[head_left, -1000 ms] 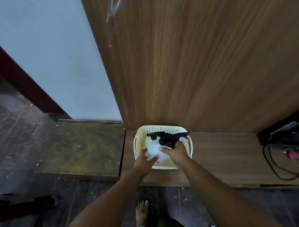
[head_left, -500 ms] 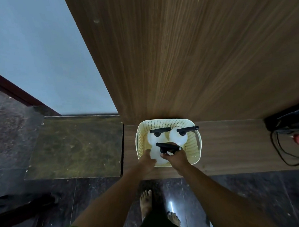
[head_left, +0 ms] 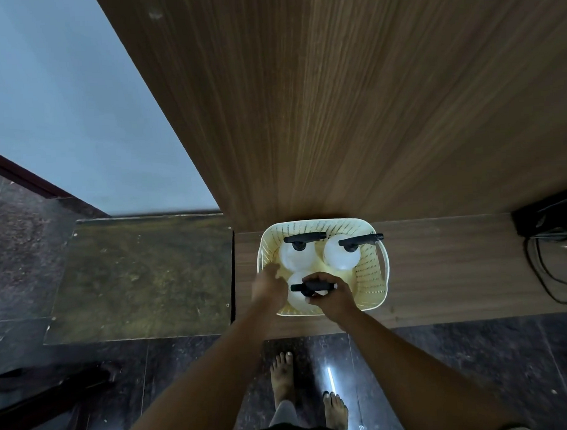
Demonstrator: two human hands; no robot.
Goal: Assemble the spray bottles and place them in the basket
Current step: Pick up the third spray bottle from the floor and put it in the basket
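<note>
A cream perforated basket (head_left: 371, 276) stands on a low wooden ledge against a wood-panel wall. Two white spray bottles with black trigger heads stand upright at its back: one on the left (head_left: 295, 255), one on the right (head_left: 342, 254). A third white bottle (head_left: 297, 300) stands in the front left of the basket. My right hand (head_left: 331, 294) grips this bottle's black trigger head (head_left: 303, 287) from above. My left hand (head_left: 267, 288) rests against the bottle's left side, over the basket's left rim, its fingers hidden from full view.
The wooden ledge (head_left: 447, 272) runs to the right, where a black device (head_left: 548, 214) with black cables (head_left: 545, 278) sits. A dull stone slab (head_left: 142, 276) lies left of the ledge. Dark glossy floor and my bare feet (head_left: 282, 374) are below.
The view has shifted, so the two back bottles have come into sight. The third bottle has gone lower into the basket's front left; both hands stay on it.
</note>
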